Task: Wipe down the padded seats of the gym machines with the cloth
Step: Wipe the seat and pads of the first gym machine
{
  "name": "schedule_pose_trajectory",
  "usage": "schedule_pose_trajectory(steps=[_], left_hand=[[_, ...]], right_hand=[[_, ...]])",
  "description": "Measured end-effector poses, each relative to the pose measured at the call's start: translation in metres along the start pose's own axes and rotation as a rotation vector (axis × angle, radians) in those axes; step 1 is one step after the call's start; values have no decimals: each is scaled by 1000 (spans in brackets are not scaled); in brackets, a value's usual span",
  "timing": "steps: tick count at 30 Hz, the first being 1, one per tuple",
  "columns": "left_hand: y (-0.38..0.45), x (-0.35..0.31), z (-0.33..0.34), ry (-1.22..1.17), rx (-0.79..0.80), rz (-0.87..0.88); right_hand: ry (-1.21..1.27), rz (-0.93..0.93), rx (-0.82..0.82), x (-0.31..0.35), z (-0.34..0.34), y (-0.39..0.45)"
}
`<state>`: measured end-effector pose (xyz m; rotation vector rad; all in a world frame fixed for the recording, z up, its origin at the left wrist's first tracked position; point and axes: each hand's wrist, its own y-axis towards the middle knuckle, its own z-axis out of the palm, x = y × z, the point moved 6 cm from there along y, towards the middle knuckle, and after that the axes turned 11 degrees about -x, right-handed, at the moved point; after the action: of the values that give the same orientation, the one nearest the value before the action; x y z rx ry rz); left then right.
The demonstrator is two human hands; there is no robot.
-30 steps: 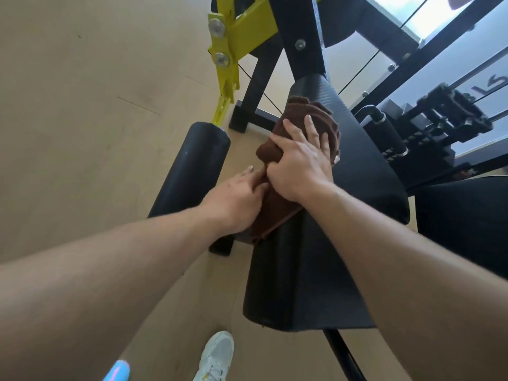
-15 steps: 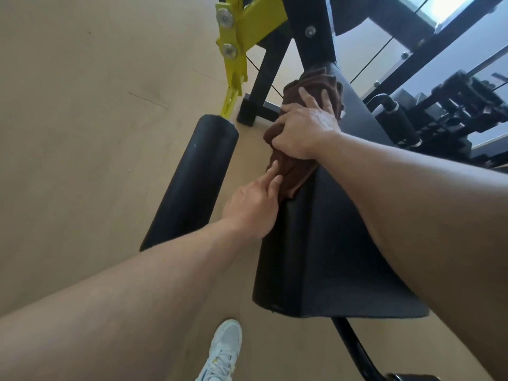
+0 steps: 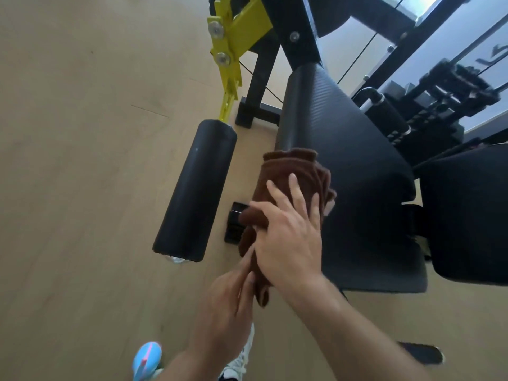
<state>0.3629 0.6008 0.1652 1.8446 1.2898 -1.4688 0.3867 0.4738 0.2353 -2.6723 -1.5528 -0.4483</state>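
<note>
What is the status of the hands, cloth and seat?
Right hand flat on brown cloth, fingers spread. Left hand touching cloth's hanging end. Cloth on padded seat edge. Nothing blocking.

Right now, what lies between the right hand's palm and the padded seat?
In the head view, the folded brown cloth lies between them: the right hand presses it flat onto the left edge of the black padded seat.
</note>
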Motion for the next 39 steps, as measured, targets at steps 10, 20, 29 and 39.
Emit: schedule_pose_trajectory(steps=[10, 20, 29, 39], left_hand=[[4, -1, 8, -135, -7, 7], [101, -23, 27, -61, 68, -72], [158, -43, 26, -117, 90, -57], [148, -86, 65, 34, -39, -52]], right_hand=[[63, 455, 103, -29, -8, -9], [-16, 337, 46, -50, 10, 97], [-84, 188, 40, -66, 20, 197], [-236, 34, 88, -68, 29, 270]])
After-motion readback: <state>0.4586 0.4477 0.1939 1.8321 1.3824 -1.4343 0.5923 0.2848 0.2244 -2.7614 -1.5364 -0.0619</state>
